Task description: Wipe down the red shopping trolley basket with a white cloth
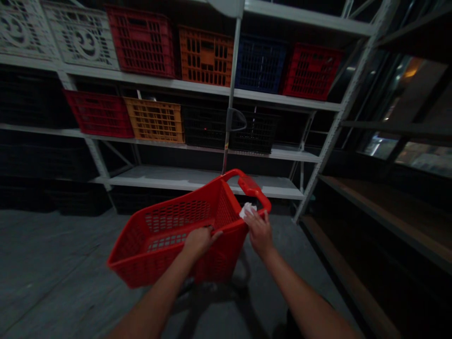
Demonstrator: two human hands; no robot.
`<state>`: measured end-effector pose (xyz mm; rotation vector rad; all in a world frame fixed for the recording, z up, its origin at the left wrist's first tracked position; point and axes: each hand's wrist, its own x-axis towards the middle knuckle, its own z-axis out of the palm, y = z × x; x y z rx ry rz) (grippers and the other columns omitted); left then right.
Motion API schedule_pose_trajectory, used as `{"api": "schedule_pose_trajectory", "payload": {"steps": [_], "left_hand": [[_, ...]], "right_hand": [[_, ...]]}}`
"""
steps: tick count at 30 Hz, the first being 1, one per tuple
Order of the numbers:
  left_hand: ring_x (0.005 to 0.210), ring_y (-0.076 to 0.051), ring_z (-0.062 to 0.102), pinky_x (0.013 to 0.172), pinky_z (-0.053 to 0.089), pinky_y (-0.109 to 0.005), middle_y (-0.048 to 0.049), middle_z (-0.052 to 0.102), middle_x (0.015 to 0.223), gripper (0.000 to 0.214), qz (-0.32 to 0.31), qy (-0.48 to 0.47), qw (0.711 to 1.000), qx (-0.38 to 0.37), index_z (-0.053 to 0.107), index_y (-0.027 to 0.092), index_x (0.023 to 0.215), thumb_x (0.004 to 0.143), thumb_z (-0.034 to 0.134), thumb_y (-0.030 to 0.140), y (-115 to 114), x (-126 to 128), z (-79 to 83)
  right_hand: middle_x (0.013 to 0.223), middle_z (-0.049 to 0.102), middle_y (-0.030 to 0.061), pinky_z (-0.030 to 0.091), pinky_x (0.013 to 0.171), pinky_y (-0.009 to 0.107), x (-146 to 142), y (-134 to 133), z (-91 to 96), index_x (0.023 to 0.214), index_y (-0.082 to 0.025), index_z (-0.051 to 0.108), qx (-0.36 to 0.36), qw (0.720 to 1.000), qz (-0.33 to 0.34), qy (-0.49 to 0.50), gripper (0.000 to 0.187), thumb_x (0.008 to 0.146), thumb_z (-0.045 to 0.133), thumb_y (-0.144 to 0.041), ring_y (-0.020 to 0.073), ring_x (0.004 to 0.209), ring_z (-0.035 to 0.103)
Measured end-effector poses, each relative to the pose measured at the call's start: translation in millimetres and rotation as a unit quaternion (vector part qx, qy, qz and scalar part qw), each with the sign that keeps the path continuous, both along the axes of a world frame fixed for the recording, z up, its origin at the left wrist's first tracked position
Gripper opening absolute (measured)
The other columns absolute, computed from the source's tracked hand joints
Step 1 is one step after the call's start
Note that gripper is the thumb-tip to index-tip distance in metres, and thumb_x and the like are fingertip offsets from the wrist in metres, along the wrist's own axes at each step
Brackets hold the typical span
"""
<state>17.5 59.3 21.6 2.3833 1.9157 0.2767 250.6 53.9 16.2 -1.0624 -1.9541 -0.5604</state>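
Observation:
A red plastic shopping basket [165,235] with mesh walls hangs tilted in front of me, above the grey floor. My left hand [199,240] grips its near rim with the fingers curled over the edge. My right hand [259,230] presses a small white cloth [247,209] against the basket's right end, just below the red handle [249,184]. The fingers of that hand are closed on the cloth. The inside of the basket looks bare.
White metal shelving [197,179] stands ahead with red, orange, blue, white and black crates [205,56] on its upper levels. A grey pole [231,99] rises behind the basket. Dark wooden shelves [388,212] run along the right. Grey concrete floor [52,263] lies to the left.

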Motion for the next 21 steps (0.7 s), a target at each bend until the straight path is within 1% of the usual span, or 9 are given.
{"api": "schedule_pose_trajectory", "payload": {"steps": [2,4,5,8,10,13,17,19,21], "left_hand": [[0.081,-0.026,0.062,0.071,0.044,-0.034,-0.015,0.066,0.083,0.071,0.036,0.033,0.999,0.009,0.063,0.016,0.094,0.078,0.015,0.066,4.5,5.9,-3.5],[0.081,-0.026,0.062,0.071,0.044,-0.034,-0.0155,0.066,0.081,0.072,0.036,0.043,0.998,0.016,0.064,0.015,0.091,0.078,0.014,0.066,6.7,1.6,-5.6],[0.081,-0.026,0.062,0.07,0.044,-0.034,-0.0157,0.066,0.081,0.073,0.033,0.044,0.998,0.019,0.064,0.015,0.089,0.078,0.013,0.065,7.1,-1.8,-5.7],[0.082,-0.027,0.062,0.07,0.044,-0.033,-0.0167,0.066,0.08,0.077,0.038,0.048,0.998,0.02,0.065,0.012,0.084,0.079,0.008,0.064,7.3,-6.8,-4.2],[0.082,-0.026,0.062,0.07,0.043,-0.033,-0.017,0.065,0.081,0.078,0.046,0.046,0.998,0.018,0.065,0.011,0.083,0.08,0.007,0.063,8.3,-3.8,-3.5],[0.082,-0.025,0.062,0.07,0.043,-0.032,-0.0159,0.066,0.081,0.076,0.043,0.04,0.998,0.022,0.064,0.012,0.085,0.079,0.007,0.063,12.0,6.3,-4.4],[0.08,-0.025,0.062,0.069,0.044,-0.033,-0.0148,0.066,0.08,0.077,0.039,0.037,0.998,0.023,0.064,0.014,0.083,0.077,0.008,0.066,17.0,16.5,-5.7],[0.08,-0.025,0.062,0.069,0.043,-0.033,-0.014,0.066,0.08,0.076,0.033,0.037,0.998,0.023,0.064,0.015,0.085,0.077,0.008,0.066,17.7,17.5,-5.1],[0.08,-0.024,0.062,0.07,0.043,-0.032,-0.0139,0.066,0.079,0.076,0.03,0.039,0.999,0.021,0.063,0.015,0.087,0.078,0.008,0.066,17.2,16.6,-4.0]], "right_hand": [[0.116,0.059,0.0044,0.007,0.106,0.046,-4.2,-6.4,-8.8,0.111,-0.022,0.055,0.006,0.999,0.035,-0.023,0.033,0.087,0.036,-0.014,0.0158,0.122,0.039],[0.113,0.061,0.0025,0.005,0.107,0.045,3.1,-8.0,-14.3,0.112,-0.026,0.056,0.011,0.997,0.056,-0.044,0.034,0.087,0.035,-0.014,0.0145,0.12,0.041],[0.112,0.061,0.0019,0.005,0.107,0.044,9.9,-7.2,-15.4,0.112,-0.027,0.056,0.011,0.997,0.054,-0.045,0.035,0.087,0.035,-0.013,0.0142,0.119,0.042],[0.114,0.06,0.0034,0.006,0.107,0.046,30.9,-1.4,-15.3,0.113,-0.026,0.056,0.017,1.0,0.005,-0.001,0.038,0.086,0.033,-0.012,0.0159,0.119,0.042],[0.115,0.059,0.0058,0.008,0.106,0.048,34.3,1.8,-17.6,0.114,-0.023,0.056,0.027,0.998,-0.033,0.048,0.039,0.086,0.032,-0.011,0.0178,0.12,0.041],[0.118,0.057,0.0074,0.011,0.105,0.049,13.6,0.8,-32.4,0.118,-0.021,0.053,0.027,0.995,-0.053,0.086,0.041,0.086,0.03,-0.01,0.0192,0.122,0.039],[0.117,0.057,0.0058,0.011,0.106,0.045,-27.3,-6.8,-61.0,0.119,-0.022,0.052,0.007,0.998,-0.008,0.06,0.041,0.085,0.031,-0.011,0.0175,0.122,0.038],[0.115,0.059,0.005,0.011,0.107,0.044,-29.1,-8.4,-67.8,0.118,-0.023,0.053,0.0,0.999,0.012,0.049,0.041,0.085,0.032,-0.01,0.0165,0.121,0.039],[0.114,0.06,0.0051,0.012,0.106,0.045,-13.7,-6.8,-66.5,0.116,-0.023,0.055,0.0,0.998,0.013,0.055,0.041,0.084,0.032,-0.009,0.0168,0.121,0.04]]}}
